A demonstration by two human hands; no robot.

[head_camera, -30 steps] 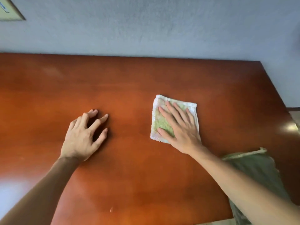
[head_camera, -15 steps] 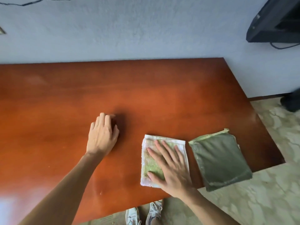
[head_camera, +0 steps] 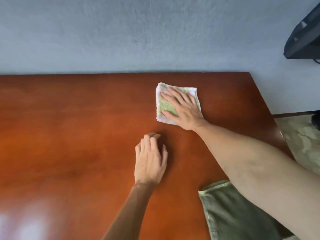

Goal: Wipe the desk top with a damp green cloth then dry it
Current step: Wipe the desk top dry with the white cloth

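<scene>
A small folded cloth (head_camera: pixel 163 105), white at the edges and light green in the middle, lies on the reddish-brown desk top (head_camera: pixel 69 135) near its far right corner. My right hand (head_camera: pixel 184 110) presses flat on this cloth with fingers spread, covering its right half. My left hand (head_camera: pixel 150 161) rests on the bare wood nearer to me, fingers loosely curled and holding nothing. A second, darker green cloth (head_camera: pixel 230 210) lies folded at the desk's near right edge, partly under my right forearm.
The desk's far edge meets a grey-blue wall (head_camera: pixel 155 32). Its right edge drops to a marbled floor (head_camera: pixel 303 141). A black object (head_camera: pixel 304 37) hangs at the upper right. Glare shows on the wood at lower left.
My right hand has pushed the white-and-green cloth from the near edge away to the far right part of the desk. My left hand stayed resting on the wood.
</scene>
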